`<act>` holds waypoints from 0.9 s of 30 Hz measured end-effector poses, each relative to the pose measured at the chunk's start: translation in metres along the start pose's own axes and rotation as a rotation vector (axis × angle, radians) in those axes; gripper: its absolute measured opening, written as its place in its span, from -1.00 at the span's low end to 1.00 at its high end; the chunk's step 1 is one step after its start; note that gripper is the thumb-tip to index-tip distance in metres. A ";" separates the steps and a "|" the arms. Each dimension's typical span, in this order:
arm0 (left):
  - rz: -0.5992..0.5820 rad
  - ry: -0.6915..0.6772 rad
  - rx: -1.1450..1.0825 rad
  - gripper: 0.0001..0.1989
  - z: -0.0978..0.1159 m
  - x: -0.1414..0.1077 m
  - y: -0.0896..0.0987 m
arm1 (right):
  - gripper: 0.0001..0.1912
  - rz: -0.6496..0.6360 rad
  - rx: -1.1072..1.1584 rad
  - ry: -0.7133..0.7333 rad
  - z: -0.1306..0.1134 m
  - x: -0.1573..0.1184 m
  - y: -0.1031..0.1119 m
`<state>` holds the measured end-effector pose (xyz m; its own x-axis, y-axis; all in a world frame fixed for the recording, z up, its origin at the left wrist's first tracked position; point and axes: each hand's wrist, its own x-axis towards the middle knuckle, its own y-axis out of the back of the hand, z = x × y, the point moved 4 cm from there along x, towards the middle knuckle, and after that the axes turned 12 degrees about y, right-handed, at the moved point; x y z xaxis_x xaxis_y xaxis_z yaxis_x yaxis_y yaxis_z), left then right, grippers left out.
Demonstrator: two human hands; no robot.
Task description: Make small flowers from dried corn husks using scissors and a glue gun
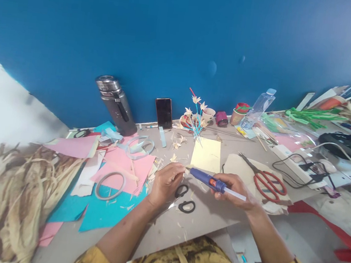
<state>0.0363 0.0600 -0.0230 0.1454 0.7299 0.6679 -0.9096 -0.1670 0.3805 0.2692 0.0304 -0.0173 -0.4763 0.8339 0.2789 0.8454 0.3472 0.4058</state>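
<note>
In my right hand [236, 190] is a blue hot glue gun [203, 177], with a clear glue stick [234, 193] sticking out of its back end. Its nozzle points left, close to the fingertips of my left hand [166, 183]. Those fingers are pinched on a small pale piece, too small to make out fully. Black-handled scissors [187, 206] lie on the table just under my left hand. Beyond the hands stands a bunch of pale husk-like flowers [195, 112] on blue stems. A few loose pale flowers [179, 140] lie in front of it.
A yellow sheet [206, 155] lies ahead, with red-handled scissors [269, 185] to the right. Power strips [295, 165] with cables sit farther right. Leftward are tape rolls [110, 186], coloured paper [113, 211] and dried husks [14, 202]. A flask [118, 108], phone [164, 112] and bottle [258, 109] stand along the wall.
</note>
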 end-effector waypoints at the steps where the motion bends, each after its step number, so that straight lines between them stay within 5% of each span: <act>1: 0.002 0.000 0.001 -0.82 0.000 0.000 0.000 | -0.60 0.000 -0.003 0.000 0.000 0.000 0.000; 27: -0.027 0.034 0.004 -0.83 -0.001 -0.001 0.000 | -0.57 -0.034 -0.034 0.030 -0.004 0.000 0.002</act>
<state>0.0353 0.0597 -0.0246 0.1566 0.7560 0.6356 -0.9038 -0.1498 0.4009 0.2698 0.0296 -0.0134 -0.5119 0.8085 0.2903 0.8203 0.3597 0.4447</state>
